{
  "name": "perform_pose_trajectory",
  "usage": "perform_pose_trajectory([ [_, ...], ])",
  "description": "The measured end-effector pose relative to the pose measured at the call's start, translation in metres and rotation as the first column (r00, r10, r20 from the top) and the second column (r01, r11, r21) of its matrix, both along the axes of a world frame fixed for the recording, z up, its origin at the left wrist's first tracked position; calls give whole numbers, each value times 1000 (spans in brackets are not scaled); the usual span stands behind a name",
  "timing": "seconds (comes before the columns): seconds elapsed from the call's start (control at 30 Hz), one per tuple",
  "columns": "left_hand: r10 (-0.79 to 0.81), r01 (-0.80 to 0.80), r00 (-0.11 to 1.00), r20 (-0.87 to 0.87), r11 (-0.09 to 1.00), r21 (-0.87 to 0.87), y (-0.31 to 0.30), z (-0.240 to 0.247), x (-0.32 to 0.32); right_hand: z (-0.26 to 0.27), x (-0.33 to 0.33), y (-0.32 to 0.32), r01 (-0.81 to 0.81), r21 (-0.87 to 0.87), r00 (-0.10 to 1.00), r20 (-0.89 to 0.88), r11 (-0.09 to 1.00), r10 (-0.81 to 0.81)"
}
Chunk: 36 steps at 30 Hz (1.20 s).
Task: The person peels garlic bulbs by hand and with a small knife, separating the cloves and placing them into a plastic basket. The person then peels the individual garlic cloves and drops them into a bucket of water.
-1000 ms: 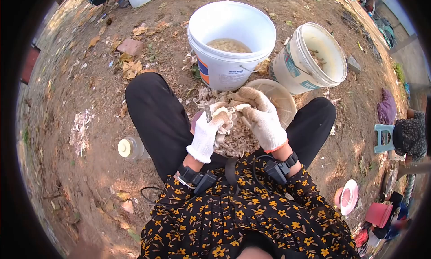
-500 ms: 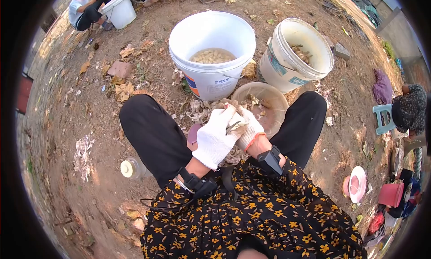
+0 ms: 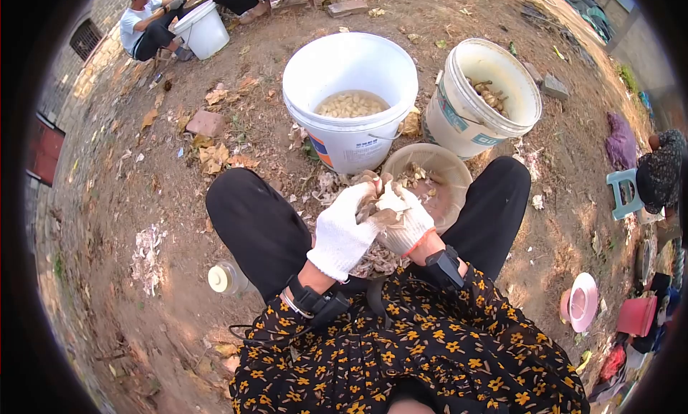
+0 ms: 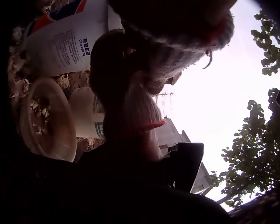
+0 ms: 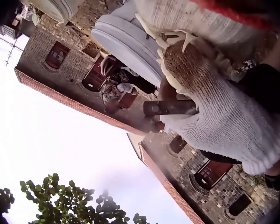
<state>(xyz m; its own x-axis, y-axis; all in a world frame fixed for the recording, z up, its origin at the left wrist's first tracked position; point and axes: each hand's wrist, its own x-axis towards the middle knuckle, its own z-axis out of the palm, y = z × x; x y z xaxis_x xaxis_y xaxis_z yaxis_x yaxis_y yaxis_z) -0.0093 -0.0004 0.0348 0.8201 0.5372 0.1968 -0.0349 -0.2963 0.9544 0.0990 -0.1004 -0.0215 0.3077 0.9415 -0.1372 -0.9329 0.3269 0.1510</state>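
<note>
In the head view, the gloved left hand [image 3: 344, 231] meets the gloved right hand [image 3: 411, 222] above a heap of papery peelings [image 3: 380, 260] between the knees. A dark flat metal tool [image 5: 170, 107] sticks out from the curled left hand [image 5: 219, 112] in the right wrist view. Pale garlic with skin strips [image 5: 176, 43] lies between the two hands' fingers, pinched by the right hand [image 5: 200, 23]; the fingers hide part of it. The left wrist view is dark, with the right hand [image 4: 142, 109] close against the left.
Beyond the hands stand a white bucket [image 3: 351, 143] of pale cloves in liquid and a second bucket [image 3: 459, 124] holding bulbs. A shallow basin [image 3: 459, 199] sits by the right knee, a lidded jar [image 3: 219, 278] left. A seated person [image 3: 147, 27] is at upper left.
Since a second ago, the hands have come closer together and the left has turned, so its tool is hidden in the head view. The head view has shifted, showing more at upper left.
</note>
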Motion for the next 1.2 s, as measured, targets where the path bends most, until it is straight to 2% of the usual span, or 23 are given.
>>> perform_pose_trajectory([
  [0.03, -11, 12, 999, 40, 1000, -25, 1, 0, 0, -6, 5, -1, -36, 91, 918, -391, 995, 69],
  [0.07, 33, -37, 996, 81, 998, 42, 0, 3, -3, -17, 14, -2, -35, 188, 685, -710, 982, 161],
  [0.13, 157, -164, 983, 95, 984, 65, 6, 5, -3, -4, 14, 2, -63, 73, 700, -708, 995, 96],
  [0.17, 219, -227, 970, 101, 971, 75, 10, 6, -2, 3, 9, 0, -37, -142, 935, -355, 989, -16],
  [0.2, 233, -233, 972, 27, 972, -5, 14, 16, -2, 12, 5, 0, 73, -324, 996, 76, 943, -51],
  [0.3, 181, -226, 966, -184, 937, -267, 33, -1, 2, 12, 10, 6, 54, -177, 958, 286, 983, -1],
  [0.37, 128, -160, 983, -134, 951, -264, 37, -9, 6, 16, 17, 11, 49, -315, 901, 424, 948, 94],
  [0.43, 62, -76, 995, -75, 977, -200, 36, -7, 8, 30, 13, 8, 78, -412, 830, 531, 908, 170],
  [0.53, -76, 76, 997, 16, 997, -24, 35, -11, 9, 34, 16, 7, 4, -501, 808, 512, 865, 292],
  [0.57, -91, 91, 996, -13, 996, 23, 34, -12, 8, 31, 20, 8, -24, -516, 792, 513, 856, 331],
  [0.63, -114, 122, 991, -70, 986, 115, 32, -8, 6, 22, 33, 4, 29, -565, 575, 684, 825, 448],
  [0.67, -108, 118, 993, -52, 952, 283, 32, -9, 5, 15, 39, 5, 55, -574, 486, 731, 817, 480],
  [0.73, -130, 128, 991, -31, 848, 514, 37, -14, 4, 15, 37, 10, 177, -567, 303, 809, 805, 503],
  [0.8, -172, 154, 984, -49, 681, 716, 41, -10, 5, 18, 41, 9, 239, -540, 111, 841, 807, 530],
  [0.83, -172, 200, 978, -115, 644, 738, 41, -8, 5, 20, 42, 8, 268, -521, 12, 843, 810, 538],
  [0.87, -170, 247, 969, -180, 606, 756, 41, -7, 5, 22, 42, 7, 242, -552, 93, 832, 798, 547],
  [0.9, -164, 294, 956, -245, 566, 770, 41, -7, 4, 23, 41, 6, 227, -552, 91, 832, 802, 547],
  [1.0, -174, 281, 960, -221, 568, 773, 34, -11, 4, 32, 40, 4, 191, -546, 72, 837, 816, 543],
  [1.07, -179, 248, 964, -196, 874, 419, 30, -15, 8, 41, 39, -5, 93, -547, 171, 832, 832, 528],
  [1.1, -174, 210, 967, -184, 957, 199, 28, -17, 10, 42, 39, -8, 42, -543, 220, 824, 838, 523],
  [1.13, -210, 160, 955, -211, 960, -230, 25, -15, 11, 41, 38, -6, 83, -526, 201, 841, 847, 502],
  [1.17, -241, 135, 959, -147, 848, -513, 28, -20, 10, 42, 36, -5, 99, -498, 217, 856, 861, 470],
  [1.2, -252, 113, 965, -74, 654, -748, 33, -27, 9, 45, 32, -5, 116, -470, 230, 870, 875, 436],
])
